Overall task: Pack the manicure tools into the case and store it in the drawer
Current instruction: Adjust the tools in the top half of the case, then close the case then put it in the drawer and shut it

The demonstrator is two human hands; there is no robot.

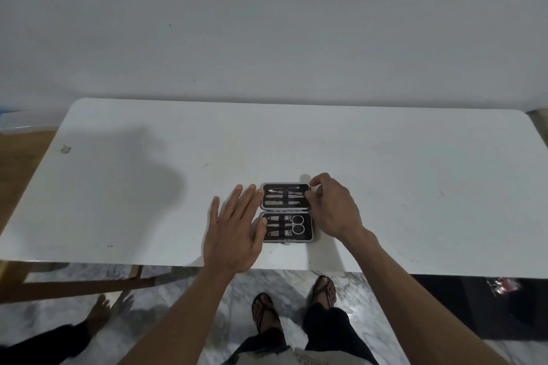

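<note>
Closest to the camera, two feet in black sandals (296, 302) are seen on a grey marble floor (370, 320). Another bare foot (99, 312) is seen at the lower left, beside a wooden table leg (74, 286).

Above them, a white table (118, 187) is spread across the view. Near its front edge, a small manicure case (286, 212) is laid open flat, in two halves. In the near half, the scissors (297, 224) and some short metal tools (277, 226) are tucked under straps. In the far half, thin metal tools (284, 195) are held in a row.

The left hand (235, 234) is held flat and wide, with the fingers spread. It is placed just beside the left side of the case, and its thumb is touching the near half.

The right hand (333, 207) is curled at the right side of the case. Its fingertips (310, 193) are pinched on the edge of the far half.

A dark shadow (127, 175) is cast on the left part of the table. Farthest back, a plain white wall (267, 24) is seen.
</note>
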